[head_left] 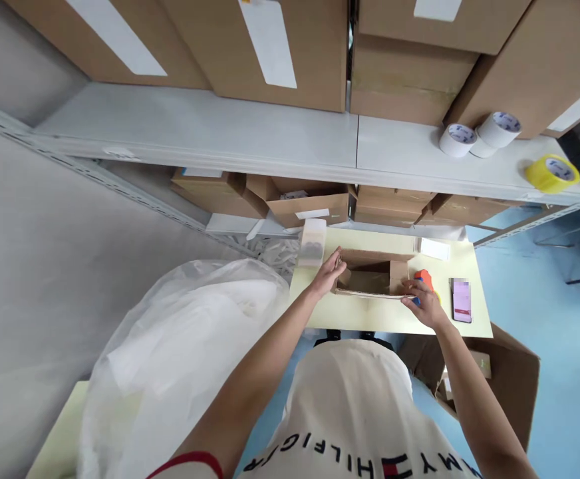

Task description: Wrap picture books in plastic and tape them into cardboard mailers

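Note:
A small open cardboard box (370,279) lies on the pale yellow table (360,318). My left hand (328,271) grips the box's left wall, fingers curled over its edge. At the right front corner, my right hand (422,303) pinches the box's near flap. An orange-and-blue tape dispenser (424,277) sits just behind my right hand. A clear tape roll (312,243) stands left of the box.
A phone (461,299) and a white label (434,249) lie on the table's right side. A large clear plastic bag (170,359) bulges at the left. An open carton (509,379) stands on the blue floor at the right. Shelves above hold cartons, white tape rolls (477,135) and yellow tape (552,173).

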Available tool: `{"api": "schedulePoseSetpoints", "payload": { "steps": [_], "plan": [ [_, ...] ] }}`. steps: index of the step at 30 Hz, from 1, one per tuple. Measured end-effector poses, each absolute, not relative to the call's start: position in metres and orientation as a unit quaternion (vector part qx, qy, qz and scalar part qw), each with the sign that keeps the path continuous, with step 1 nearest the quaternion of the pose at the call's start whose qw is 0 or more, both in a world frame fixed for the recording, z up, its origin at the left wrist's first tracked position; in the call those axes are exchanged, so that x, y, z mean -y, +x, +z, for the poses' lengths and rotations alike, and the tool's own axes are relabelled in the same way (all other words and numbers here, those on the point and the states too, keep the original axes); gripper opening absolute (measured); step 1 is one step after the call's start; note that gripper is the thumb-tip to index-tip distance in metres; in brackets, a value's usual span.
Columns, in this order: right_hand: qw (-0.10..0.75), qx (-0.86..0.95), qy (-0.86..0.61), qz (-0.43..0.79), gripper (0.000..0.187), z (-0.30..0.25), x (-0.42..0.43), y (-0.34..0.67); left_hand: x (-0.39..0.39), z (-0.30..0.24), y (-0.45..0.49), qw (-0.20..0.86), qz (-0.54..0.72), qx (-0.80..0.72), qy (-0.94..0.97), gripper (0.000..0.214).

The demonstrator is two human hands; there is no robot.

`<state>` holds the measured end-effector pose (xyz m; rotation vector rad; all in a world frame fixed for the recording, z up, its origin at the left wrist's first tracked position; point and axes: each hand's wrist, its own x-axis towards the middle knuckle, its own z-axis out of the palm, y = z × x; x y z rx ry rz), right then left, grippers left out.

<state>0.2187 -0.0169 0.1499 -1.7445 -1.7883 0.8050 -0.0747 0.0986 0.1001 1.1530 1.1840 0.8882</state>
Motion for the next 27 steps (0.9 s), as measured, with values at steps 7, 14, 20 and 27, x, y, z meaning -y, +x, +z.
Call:
{"api": "schedulePoseSetpoints", "payload": {
  "steps": [7, 14, 20, 27],
  "plan": [
    [0.28, 0.643, -0.658, 0.273, 0.042, 0.133, 0.001, 0.218, -0.064, 0.095, -0.086, 0.656, 0.36, -0.455, 0.482, 0.106],
    [0.313, 0.636, -0.673, 0.209, 0.104, 0.122, -0.013, 0.221, -0.055, 0.089, -0.076, 0.595, 0.383, -0.511, 0.489, 0.092],
    [0.27, 0.677, -0.639, 0.244, 0.061, 0.122, -0.01, 0.223, -0.054, 0.089, -0.077, 0.588, 0.375, -0.521, 0.492, 0.097],
    [0.257, 0.641, -0.665, 0.285, 0.058, 0.105, 0.005, 0.211, -0.053, 0.086, -0.077, 0.496, 0.298, -0.536, 0.615, 0.083]
  ]
}}
